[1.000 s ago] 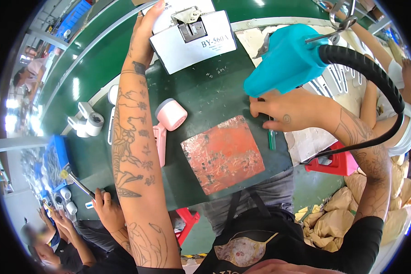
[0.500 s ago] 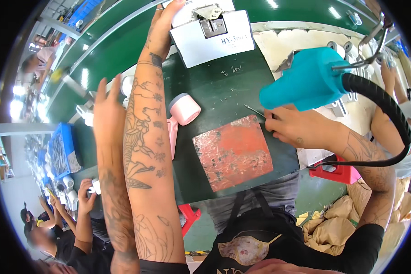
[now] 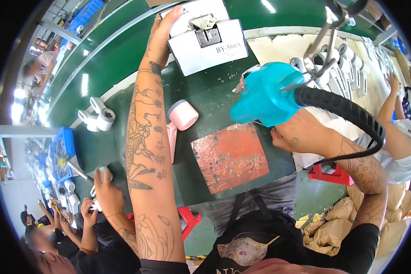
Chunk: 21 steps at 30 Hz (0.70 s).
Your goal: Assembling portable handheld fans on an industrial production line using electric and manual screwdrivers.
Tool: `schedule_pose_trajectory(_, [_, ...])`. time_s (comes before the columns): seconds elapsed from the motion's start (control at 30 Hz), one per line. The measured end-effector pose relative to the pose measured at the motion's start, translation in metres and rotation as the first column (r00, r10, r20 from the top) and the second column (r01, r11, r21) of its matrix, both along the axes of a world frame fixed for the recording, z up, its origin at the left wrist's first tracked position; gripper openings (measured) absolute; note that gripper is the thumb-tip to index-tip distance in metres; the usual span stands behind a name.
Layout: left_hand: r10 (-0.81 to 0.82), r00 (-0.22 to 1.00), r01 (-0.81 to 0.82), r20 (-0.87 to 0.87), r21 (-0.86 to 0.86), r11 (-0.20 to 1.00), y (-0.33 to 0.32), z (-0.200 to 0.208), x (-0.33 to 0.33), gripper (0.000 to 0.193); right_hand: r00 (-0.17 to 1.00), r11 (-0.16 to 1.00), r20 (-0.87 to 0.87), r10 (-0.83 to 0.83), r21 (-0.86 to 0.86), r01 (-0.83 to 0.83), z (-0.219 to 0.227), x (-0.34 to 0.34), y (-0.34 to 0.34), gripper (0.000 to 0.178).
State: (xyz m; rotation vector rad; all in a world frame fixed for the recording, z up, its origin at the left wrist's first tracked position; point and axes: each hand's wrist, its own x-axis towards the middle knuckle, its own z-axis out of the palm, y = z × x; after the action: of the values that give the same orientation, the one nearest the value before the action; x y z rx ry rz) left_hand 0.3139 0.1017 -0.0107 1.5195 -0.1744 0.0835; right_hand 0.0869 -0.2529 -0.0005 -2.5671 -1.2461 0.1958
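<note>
My left hand (image 3: 161,36) reaches to the far side and grips the left edge of a white box-shaped bench device (image 3: 210,48) with a metal mechanism in its front. Its thumb lies over the top. My right hand (image 3: 301,132) is curled behind a teal electric screwdriver (image 3: 269,93), which hangs from a metal hook and hides most of its fingers; what they hold does not show. A pink hair dryer (image 3: 183,115) lies between my forearms, its handle partly behind my left forearm. Right of it lies a worn red pad (image 3: 230,157), below my right hand.
White hair-dryer housings (image 3: 99,117) lie left of my forearm, and several more (image 3: 345,68) at the right. A co-worker's hand (image 3: 108,194) is at the lower left, near a blue bin (image 3: 65,153). A black cable (image 3: 342,109) arches over my right arm.
The teal screwdriver has swung left and slightly down, covering more of my right hand. A co-worker's arm has drawn back from beside my left forearm, and white housings show there. My left hand stays put.
</note>
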Motion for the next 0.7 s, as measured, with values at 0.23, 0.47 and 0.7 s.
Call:
schedule_pose_trajectory(0.23, [-0.044, 0.998, 0.047, -0.054, 0.05, 0.998, -0.007, 0.017, -0.012, 0.1, 0.988, 0.956, -0.057, -0.141, 0.253, 0.151, 0.025, -0.006, 0.001, 0.012])
schedule_pose_trajectory(0.47, [0.025, 1.0, -0.026, 0.012, 0.102, 0.994, -0.016, 0.029, -0.042, 0.083, 0.799, 0.782, -0.427, -0.423, 0.274, 0.56, 0.032, -0.021, -0.053, 0.013])
schedule_pose_trajectory(0.7, [-0.101, 0.942, -0.014, 0.321, 0.337, 0.941, -0.016, 0.026, -0.089, 0.073, 0.637, 0.581, -0.594, -0.491, 0.322, 0.748, 0.043, -0.049, -0.077, 0.017])
